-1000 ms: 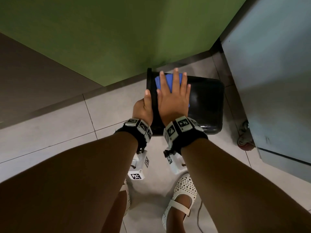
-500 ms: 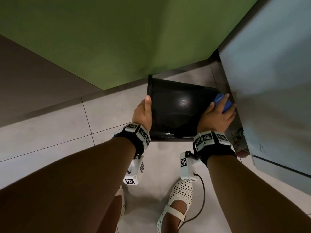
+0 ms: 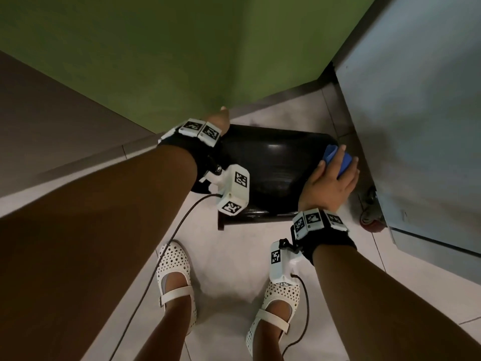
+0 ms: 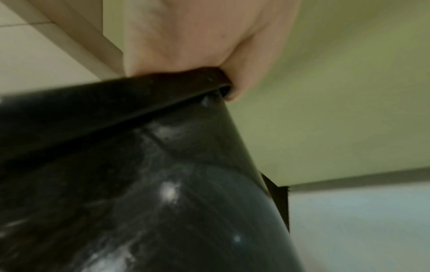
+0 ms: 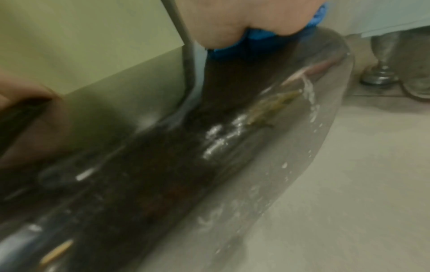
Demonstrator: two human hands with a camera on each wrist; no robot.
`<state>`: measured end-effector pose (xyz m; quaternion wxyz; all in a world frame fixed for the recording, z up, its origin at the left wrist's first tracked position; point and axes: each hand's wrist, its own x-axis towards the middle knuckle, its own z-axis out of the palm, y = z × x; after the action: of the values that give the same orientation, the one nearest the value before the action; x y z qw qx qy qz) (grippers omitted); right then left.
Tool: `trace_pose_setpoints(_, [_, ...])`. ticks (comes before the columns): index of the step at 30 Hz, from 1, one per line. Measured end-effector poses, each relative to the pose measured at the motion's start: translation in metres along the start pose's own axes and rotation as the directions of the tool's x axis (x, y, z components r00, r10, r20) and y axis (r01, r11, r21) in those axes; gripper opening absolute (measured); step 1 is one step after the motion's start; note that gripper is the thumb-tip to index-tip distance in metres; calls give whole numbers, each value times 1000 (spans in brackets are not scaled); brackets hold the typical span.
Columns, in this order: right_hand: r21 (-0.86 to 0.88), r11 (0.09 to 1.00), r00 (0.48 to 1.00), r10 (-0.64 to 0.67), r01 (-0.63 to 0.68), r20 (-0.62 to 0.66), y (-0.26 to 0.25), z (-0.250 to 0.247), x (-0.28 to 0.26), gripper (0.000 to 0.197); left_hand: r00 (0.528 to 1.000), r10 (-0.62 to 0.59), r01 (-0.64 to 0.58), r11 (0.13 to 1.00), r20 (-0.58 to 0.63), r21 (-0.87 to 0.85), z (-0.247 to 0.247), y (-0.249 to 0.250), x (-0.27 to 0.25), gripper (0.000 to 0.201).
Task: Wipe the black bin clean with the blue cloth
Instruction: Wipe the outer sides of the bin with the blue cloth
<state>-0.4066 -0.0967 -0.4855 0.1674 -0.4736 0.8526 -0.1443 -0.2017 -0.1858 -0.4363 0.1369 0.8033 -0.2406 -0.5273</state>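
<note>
Surroundings: green wall (image 3: 161,61) behind; grey cabinet (image 3: 421,121) on castor (image 3: 371,220) close at right. Black bin (image 3: 270,168) tipped on tiled floor (image 3: 229,259). Left hand (image 4: 186,36) grips bin rim; right hand (image 3: 331,183) presses blue cloth (image 3: 335,158) against bin's right side, fingers curled over it. No legible labels.

Both forearms reach forward and down, each with a black wrist strap bearing white marker blocks. The left hand (image 3: 221,119) is mostly hidden behind its wrist in the head view; the left wrist view shows its fingers (image 4: 177,36) hooked over the bin's (image 3: 273,162) rim, gripping it. The right hand (image 3: 331,183) lies palm down, fingers spread and bent over the cloth (image 3: 338,161), pressing it against the bin's right side.
</note>
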Motion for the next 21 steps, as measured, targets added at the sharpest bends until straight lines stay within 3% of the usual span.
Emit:
trace_pose_setpoints(2, [32, 998, 999, 49, -49, -2, 3, -2, -11, 49, 993, 109, -105, 991, -45, 80, 3, -2, -4, 44])
trace_pose_setpoints(4, [28, 1000, 998, 8, -6, -64, 5, -3, -27, 48, 995, 102, -102, 989, 6, 106, 8, -3, -9, 41])
trace_pose_setpoints(6, [-9, 995, 990, -101, 101, -103, 0, -2, -46, 45, 997, 58, -59, 998, 47, 13, 11, -8, -22, 40])
trace_pose_setpoints(9, [-4, 960, 958, -279, 280, -63, -25, 0, -67, 41, 994, 23, -9, 990, 104, -138, 15, -16, -45, 52])
trace_pose_setpoints(13, [6, 862, 861, -507, 507, 34, -70, -2, -75, 45, 996, 21, -4, 980, 84, -198, 21, -20, -52, 58])
trace_pose_setpoints(17, [-29, 830, 826, -550, 557, 128, -78, -12, -60, 47, 994, 60, -32, 960, 90, -277, 24, -27, -42, 73])
trace_pose_setpoints(19, [-22, 827, 821, -553, 561, 143, -68, -16, -57, 47, 986, 52, -1, 953, 159, -304, 23, -28, -46, 75])
trace_pose_setpoints(21, [-7, 832, 827, -550, 555, 118, -57, -17, -61, 45, 970, 13, 70, 941, 242, -332, 17, -21, -61, 60])
